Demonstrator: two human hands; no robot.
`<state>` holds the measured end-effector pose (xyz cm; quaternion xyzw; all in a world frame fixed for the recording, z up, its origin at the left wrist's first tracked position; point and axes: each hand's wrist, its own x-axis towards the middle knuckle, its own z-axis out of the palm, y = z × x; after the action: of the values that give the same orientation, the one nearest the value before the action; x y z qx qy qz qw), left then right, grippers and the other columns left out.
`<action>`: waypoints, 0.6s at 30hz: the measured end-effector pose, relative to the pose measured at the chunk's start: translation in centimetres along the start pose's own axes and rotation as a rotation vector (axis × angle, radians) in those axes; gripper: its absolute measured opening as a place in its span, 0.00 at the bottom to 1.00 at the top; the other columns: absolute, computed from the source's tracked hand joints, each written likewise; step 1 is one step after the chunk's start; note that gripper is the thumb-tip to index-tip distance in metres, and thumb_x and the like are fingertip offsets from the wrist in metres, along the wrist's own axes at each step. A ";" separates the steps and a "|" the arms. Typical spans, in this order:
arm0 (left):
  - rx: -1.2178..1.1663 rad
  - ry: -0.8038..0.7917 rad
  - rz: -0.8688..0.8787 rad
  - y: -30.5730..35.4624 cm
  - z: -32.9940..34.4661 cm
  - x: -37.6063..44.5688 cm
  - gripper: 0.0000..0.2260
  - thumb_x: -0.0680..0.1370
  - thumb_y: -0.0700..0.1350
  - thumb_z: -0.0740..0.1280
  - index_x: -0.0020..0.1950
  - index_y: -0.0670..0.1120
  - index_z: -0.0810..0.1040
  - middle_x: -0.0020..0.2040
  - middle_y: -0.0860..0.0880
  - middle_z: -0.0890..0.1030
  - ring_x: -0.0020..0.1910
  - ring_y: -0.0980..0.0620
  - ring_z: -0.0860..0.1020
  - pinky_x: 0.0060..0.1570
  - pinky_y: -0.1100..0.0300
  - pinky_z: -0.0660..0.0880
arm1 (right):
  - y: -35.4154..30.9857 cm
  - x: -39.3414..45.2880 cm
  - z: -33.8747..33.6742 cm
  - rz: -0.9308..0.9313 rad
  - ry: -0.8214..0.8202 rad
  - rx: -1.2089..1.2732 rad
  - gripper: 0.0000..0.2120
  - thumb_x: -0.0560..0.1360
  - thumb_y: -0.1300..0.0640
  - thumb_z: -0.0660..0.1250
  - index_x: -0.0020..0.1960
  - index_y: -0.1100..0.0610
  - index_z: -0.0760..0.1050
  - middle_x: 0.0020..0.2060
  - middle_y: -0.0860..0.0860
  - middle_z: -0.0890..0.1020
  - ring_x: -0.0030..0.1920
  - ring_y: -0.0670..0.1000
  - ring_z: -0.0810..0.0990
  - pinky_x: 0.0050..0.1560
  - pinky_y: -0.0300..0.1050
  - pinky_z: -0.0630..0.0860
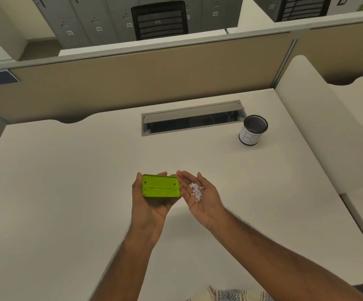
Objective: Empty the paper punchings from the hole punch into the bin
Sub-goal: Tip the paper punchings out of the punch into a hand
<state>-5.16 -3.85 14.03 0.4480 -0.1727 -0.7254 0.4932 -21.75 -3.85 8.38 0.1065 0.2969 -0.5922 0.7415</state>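
Punchings [195, 191], a small heap of pale paper discs, sit in my right hand [200, 197], which I've got palm up and spread flat, fingers together and only slightly cupped. Over on the other side my left hand [152, 205] is wrapped under the hole punch [160, 185], thumb up along its left edge, fingers curled behind its far side, a firm grip. That punch is lime green, glossy plastic, a rounded rectangle turned underside up, with two small dark holes near its top corners and a seam running lengthwise across the middle. Its right end is just beside my open palm, nearly touching. Both hands hover above the desk [67, 192], smooth, matte off-white. The bin [253, 130] stands well apart, up to the right: a small black mesh cylinder with a white paper label wrapped around it, hand-lettered, just beside the grey metal cable slot [192, 118].
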 end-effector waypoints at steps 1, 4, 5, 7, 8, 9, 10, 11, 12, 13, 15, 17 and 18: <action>0.012 0.011 0.011 0.0 -0.3 0.2 0.26 0.82 0.65 0.64 0.56 0.45 0.89 0.59 0.37 0.88 0.57 0.39 0.88 0.53 0.44 0.86 | -0.2 -0.2 0.0 0.001 -0.007 -0.004 0.22 0.87 0.52 0.60 0.60 0.72 0.80 0.58 0.68 0.84 0.54 0.63 0.88 0.55 0.55 0.87; 0.071 0.063 0.041 -0.1 -1.2 0.8 0.22 0.80 0.66 0.67 0.53 0.50 0.91 0.55 0.41 0.89 0.52 0.42 0.89 0.52 0.45 0.87 | -0.8 -0.1 0.0 -0.014 0.019 -0.004 0.23 0.87 0.54 0.61 0.52 0.72 0.85 0.53 0.67 0.87 0.50 0.62 0.90 0.47 0.53 0.88; 0.101 0.082 0.047 -0.2 -1.5 1.0 0.21 0.79 0.66 0.68 0.52 0.51 0.91 0.54 0.42 0.89 0.52 0.43 0.88 0.52 0.45 0.87 | -1.1 -0.1 -0.1 -0.016 0.030 -0.012 0.24 0.87 0.54 0.62 0.48 0.71 0.86 0.51 0.67 0.87 0.47 0.61 0.90 0.44 0.52 0.88; 0.181 0.107 0.045 -0.4 -2.1 1.4 0.20 0.77 0.67 0.70 0.51 0.53 0.91 0.53 0.45 0.90 0.52 0.45 0.87 0.56 0.45 0.86 | -1.8 -0.1 -0.2 -0.038 0.066 -0.056 0.26 0.87 0.53 0.62 0.43 0.70 0.87 0.47 0.65 0.88 0.42 0.59 0.90 0.40 0.49 0.88; 0.232 0.114 0.040 -0.5 -2.4 1.6 0.19 0.76 0.67 0.70 0.51 0.55 0.91 0.52 0.48 0.90 0.54 0.46 0.86 0.58 0.45 0.85 | -2.4 0.0 -0.3 -0.047 0.080 -0.075 0.26 0.87 0.54 0.62 0.41 0.70 0.87 0.45 0.65 0.88 0.41 0.58 0.90 0.38 0.48 0.88; 0.289 0.119 0.038 -0.7 -2.7 1.8 0.18 0.75 0.68 0.71 0.50 0.55 0.90 0.52 0.50 0.89 0.54 0.47 0.85 0.60 0.44 0.83 | -2.9 0.1 -0.4 -0.051 0.089 -0.085 0.26 0.87 0.54 0.62 0.41 0.69 0.87 0.44 0.65 0.88 0.40 0.58 0.90 0.38 0.47 0.88; 0.348 0.122 0.041 -0.9 -2.9 2.0 0.18 0.76 0.68 0.71 0.49 0.56 0.90 0.52 0.52 0.89 0.54 0.48 0.84 0.61 0.45 0.82 | -3.4 0.3 -0.5 -0.057 0.094 -0.089 0.26 0.87 0.54 0.61 0.41 0.69 0.87 0.44 0.64 0.88 0.39 0.58 0.90 0.38 0.47 0.88; 0.417 0.127 0.048 -1.2 -3.0 2.2 0.18 0.76 0.69 0.71 0.45 0.56 0.88 0.50 0.54 0.87 0.52 0.50 0.83 0.61 0.45 0.82 | -3.9 0.4 -0.5 -0.062 0.093 -0.097 0.26 0.87 0.54 0.61 0.41 0.70 0.87 0.44 0.65 0.88 0.40 0.58 0.90 0.38 0.47 0.88; 0.500 0.138 0.061 -1.5 -3.1 2.5 0.18 0.75 0.70 0.70 0.41 0.57 0.84 0.46 0.57 0.85 0.49 0.51 0.81 0.60 0.47 0.81 | -4.4 0.7 -0.6 -0.065 0.093 -0.102 0.26 0.87 0.54 0.61 0.41 0.70 0.87 0.44 0.65 0.88 0.40 0.58 0.90 0.39 0.47 0.88; 0.592 0.156 0.075 -1.9 -3.1 2.8 0.19 0.74 0.72 0.68 0.39 0.58 0.81 0.42 0.59 0.81 0.46 0.52 0.78 0.57 0.50 0.79 | -5.0 0.9 -0.7 -0.062 0.091 -0.105 0.26 0.87 0.54 0.61 0.42 0.70 0.86 0.44 0.65 0.88 0.40 0.58 0.90 0.38 0.48 0.88; 0.737 0.224 0.094 -2.6 -3.0 3.7 0.19 0.74 0.74 0.67 0.39 0.59 0.78 0.36 0.59 0.76 0.42 0.53 0.75 0.48 0.56 0.76 | -6.3 1.4 -0.8 -0.058 0.092 -0.104 0.25 0.87 0.54 0.62 0.43 0.71 0.85 0.44 0.65 0.88 0.40 0.58 0.90 0.38 0.48 0.88; 0.775 0.285 0.087 -3.5 -2.9 4.7 0.23 0.74 0.73 0.69 0.46 0.53 0.79 0.39 0.58 0.77 0.42 0.53 0.76 0.45 0.58 0.73 | -7.7 2.0 -1.0 -0.069 0.089 -0.094 0.26 0.87 0.54 0.62 0.42 0.71 0.86 0.44 0.65 0.88 0.41 0.58 0.90 0.38 0.48 0.88; 0.781 0.309 0.081 -3.9 -2.8 5.1 0.25 0.74 0.72 0.70 0.50 0.50 0.80 0.42 0.57 0.79 0.44 0.52 0.78 0.45 0.57 0.74 | -8.4 2.2 -1.0 -0.078 0.088 -0.086 0.26 0.87 0.54 0.62 0.41 0.71 0.86 0.44 0.65 0.88 0.41 0.58 0.90 0.39 0.48 0.88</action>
<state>-5.56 -6.02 7.37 0.6977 -0.3763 -0.5098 0.3344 -29.68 -7.48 7.92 0.0888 0.3581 -0.6022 0.7080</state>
